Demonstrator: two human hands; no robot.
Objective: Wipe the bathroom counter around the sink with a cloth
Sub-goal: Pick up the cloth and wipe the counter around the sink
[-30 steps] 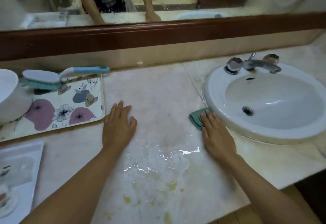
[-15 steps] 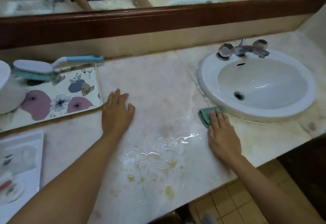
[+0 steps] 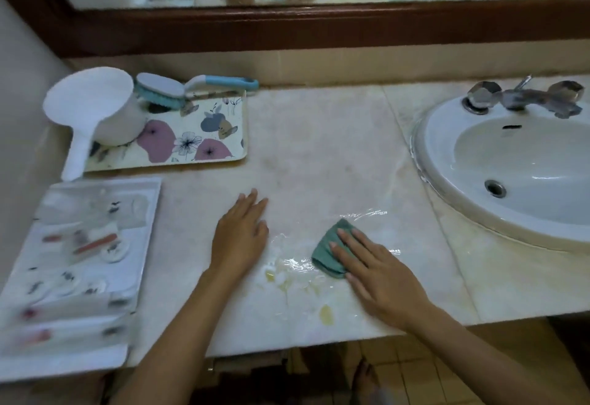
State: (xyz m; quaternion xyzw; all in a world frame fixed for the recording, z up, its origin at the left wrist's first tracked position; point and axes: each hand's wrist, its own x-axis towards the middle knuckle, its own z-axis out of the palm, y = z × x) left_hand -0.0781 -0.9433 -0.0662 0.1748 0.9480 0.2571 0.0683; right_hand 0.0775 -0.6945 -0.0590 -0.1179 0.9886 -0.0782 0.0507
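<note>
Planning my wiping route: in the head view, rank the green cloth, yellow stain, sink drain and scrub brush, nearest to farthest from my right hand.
1. Green cloth, under the fingers of the right hand.
2. Yellow stain, just left, toward the front edge.
3. Sink drain, off to the right.
4. Scrub brush, far left, at the floral tray's back edge.

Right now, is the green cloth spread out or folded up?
Folded: the cloth is a small thick wad pressed under the flat right hand.
</note>
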